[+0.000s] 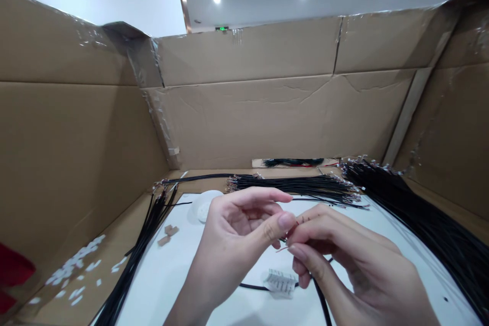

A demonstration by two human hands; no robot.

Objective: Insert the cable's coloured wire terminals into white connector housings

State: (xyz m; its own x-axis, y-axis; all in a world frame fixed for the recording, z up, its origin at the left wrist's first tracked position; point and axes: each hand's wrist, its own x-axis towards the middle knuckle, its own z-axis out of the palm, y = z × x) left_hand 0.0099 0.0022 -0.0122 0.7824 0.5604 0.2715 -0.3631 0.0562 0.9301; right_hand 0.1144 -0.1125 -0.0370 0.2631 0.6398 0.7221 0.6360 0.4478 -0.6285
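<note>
Now left hand (240, 237) and right hand (353, 254) pinch thin wires (282, 249) above the label (280, 283), already on its cable (254, 287); wires seem unfinished.

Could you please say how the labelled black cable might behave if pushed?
The black cable is probably springy rather than limp, as it shows no kinks. It's likely light, looking thin beside the right hand. The printed label would probably move along, since cable emerges at both sides.

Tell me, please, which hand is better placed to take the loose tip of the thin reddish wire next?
Probably the left hand: the thin reddish wire seems pinched in the right hand, and its loose tip points toward the left hand's side.
</note>
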